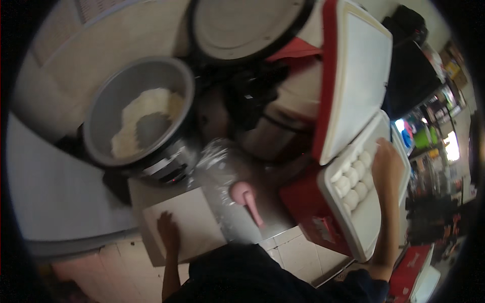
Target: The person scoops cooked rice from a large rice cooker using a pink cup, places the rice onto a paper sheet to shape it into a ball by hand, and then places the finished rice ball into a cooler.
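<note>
My left hand (169, 229) rests with spread fingers on a flat pale box (199, 216) at the front of the counter. On the right, my right hand (384, 163) reaches into an open red cooler box (318, 212) with a white lining. Several round white balls (351, 199) lie in rows in the cooler, beside that hand. Its fingertips are blurred, so whether they hold anything cannot be told. A pink ladle-like scoop (242, 193) lies on the metal counter between my hands. Behind the box stands a grey cooking pot (102, 113) with some white food, possibly rice, along its inside.
The cooler's raised lid (360, 75) stands upright behind its opening. A large round cooker lid (246, 26) is propped up at the back. Clear plastic film (216, 155) lies near the pot. Another red cooler (411, 272) is at the lower right; crowded shelves (424, 151) stand beyond.
</note>
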The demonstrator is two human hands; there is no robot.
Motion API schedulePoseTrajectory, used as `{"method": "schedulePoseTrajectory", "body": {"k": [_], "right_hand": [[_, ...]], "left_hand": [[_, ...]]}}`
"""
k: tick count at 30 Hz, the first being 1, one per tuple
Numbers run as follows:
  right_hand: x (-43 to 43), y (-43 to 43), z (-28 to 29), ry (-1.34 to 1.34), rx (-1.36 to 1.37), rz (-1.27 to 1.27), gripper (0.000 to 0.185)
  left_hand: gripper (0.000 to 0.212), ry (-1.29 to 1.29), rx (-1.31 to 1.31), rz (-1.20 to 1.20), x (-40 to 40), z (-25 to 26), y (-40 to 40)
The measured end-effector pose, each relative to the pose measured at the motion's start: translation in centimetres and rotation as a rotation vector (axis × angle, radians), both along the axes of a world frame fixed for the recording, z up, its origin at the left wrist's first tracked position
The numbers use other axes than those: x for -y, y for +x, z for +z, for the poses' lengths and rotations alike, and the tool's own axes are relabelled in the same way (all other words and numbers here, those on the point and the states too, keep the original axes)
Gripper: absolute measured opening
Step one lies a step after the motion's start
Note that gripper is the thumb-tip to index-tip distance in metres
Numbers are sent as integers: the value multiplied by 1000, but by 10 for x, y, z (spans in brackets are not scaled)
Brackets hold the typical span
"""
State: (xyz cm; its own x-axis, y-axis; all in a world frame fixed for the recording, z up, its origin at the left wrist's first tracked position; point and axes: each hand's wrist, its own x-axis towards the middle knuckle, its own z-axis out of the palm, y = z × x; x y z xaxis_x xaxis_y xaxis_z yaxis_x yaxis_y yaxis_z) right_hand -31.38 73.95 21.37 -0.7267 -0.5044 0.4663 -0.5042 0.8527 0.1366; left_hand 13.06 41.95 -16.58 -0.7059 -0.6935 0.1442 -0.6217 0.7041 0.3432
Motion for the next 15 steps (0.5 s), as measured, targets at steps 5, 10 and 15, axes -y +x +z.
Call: {"method": "schedulePoseTrajectory", "body": {"k": [5, 10, 15], "right_hand": [[81, 165, -109, -104, 250, 553, 32], [98, 185, -310, -139, 668, 300, 75], [157, 166, -267, -856, 611, 646, 55]], "left_hand": [[47, 46, -87, -17, -17, 26, -18], [49, 188, -190, -15, 5, 36, -20], [54, 234, -606, 114, 92, 65, 9]]}}
